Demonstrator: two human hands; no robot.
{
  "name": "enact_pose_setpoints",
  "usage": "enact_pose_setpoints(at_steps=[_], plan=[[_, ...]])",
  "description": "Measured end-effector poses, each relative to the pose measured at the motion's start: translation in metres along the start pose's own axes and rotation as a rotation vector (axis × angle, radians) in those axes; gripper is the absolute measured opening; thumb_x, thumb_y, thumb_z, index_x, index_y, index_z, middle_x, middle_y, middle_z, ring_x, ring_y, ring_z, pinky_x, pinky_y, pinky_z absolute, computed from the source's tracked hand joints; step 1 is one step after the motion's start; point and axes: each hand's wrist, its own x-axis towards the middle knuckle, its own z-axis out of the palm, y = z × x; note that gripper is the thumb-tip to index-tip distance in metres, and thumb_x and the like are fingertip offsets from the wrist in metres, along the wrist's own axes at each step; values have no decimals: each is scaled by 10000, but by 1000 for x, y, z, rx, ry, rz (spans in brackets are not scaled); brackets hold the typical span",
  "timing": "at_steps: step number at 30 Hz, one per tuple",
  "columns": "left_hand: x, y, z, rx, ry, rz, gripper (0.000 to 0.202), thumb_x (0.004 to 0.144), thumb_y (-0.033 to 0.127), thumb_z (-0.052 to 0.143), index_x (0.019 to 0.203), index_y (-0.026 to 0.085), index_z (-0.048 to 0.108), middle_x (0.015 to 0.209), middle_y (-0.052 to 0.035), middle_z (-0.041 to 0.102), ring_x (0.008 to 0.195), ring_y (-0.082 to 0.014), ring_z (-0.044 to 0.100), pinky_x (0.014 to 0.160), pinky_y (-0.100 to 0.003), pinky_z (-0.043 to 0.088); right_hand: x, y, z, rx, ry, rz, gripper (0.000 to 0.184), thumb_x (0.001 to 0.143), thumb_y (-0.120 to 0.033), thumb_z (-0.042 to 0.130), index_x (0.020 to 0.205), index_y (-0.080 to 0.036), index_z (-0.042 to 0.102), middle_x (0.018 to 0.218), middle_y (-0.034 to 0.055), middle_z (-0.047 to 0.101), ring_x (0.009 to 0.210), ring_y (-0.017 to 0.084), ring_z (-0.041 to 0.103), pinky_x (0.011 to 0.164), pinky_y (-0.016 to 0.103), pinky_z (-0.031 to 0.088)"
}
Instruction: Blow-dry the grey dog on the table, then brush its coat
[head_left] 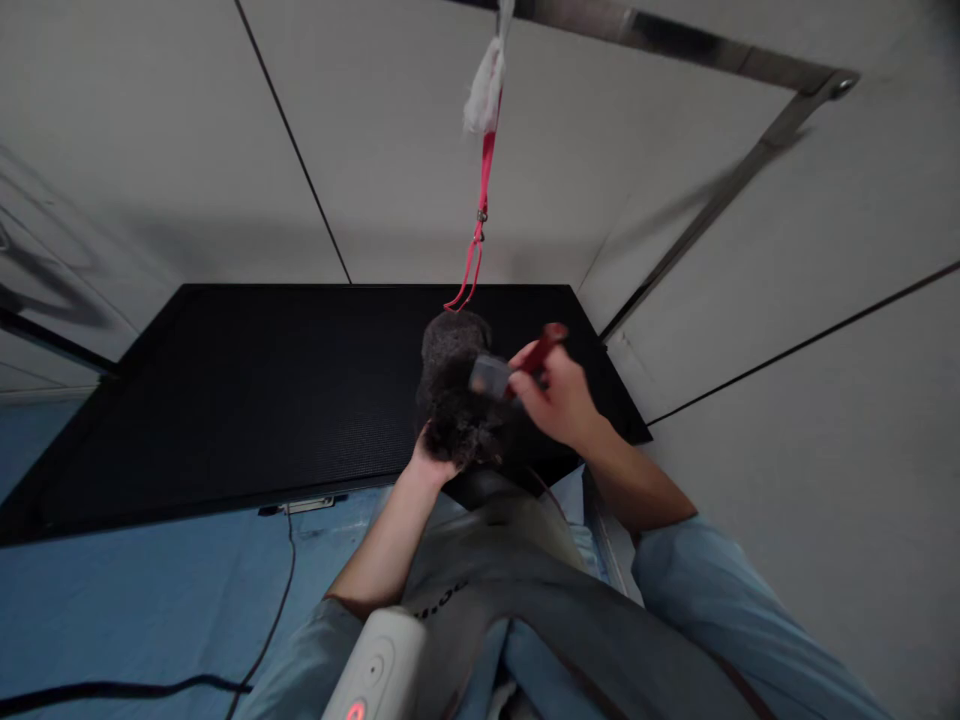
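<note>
A small dark curly-haired dog [454,345] is on the black grooming table [285,390], with its fluffy head toward me. My left hand [435,460] cups the near side of the head from below; the fur hides most of its fingers. In my right hand [551,390] is a slicker brush [491,377], its red-brown handle gripped in closed fingers. The brush's pale, blurred head is at the dog's fur, on the right side. Whether the pins touch the coat I cannot tell.
A red loop leash [480,250] hangs from a metal bar [690,45] above the dog. A metal post [705,210] rises at the table's right. A cable [289,590] runs down below the front edge. A white device [379,665] is close to my chest.
</note>
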Motion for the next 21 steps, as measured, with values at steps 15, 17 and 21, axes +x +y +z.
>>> enact_pose_setpoints(at_steps=[15,17,21], plan=[[5,-11,12,-214,-50,11,413,870,390,375,1196,247,583,1211,-46,628,1235,-258,491,1049,-472,372,-2,7,16,180,247,86,216,783,-285,588,986,-219,563,929,41,656,759,153,610,679,287,492],[4,-11,14,-267,-20,7,396,876,362,376,1181,237,595,1206,-45,632,1236,-255,490,1055,-461,368,-2,8,16,229,45,94,179,769,-270,599,936,-213,572,841,20,654,673,135,596,620,267,485],[2,-13,16,-390,-8,-51,385,876,333,391,1159,211,621,1211,-47,634,1220,-241,508,1057,-399,382,1,10,13,175,139,163,174,795,-274,563,948,-192,565,816,26,641,667,135,589,607,263,472]])
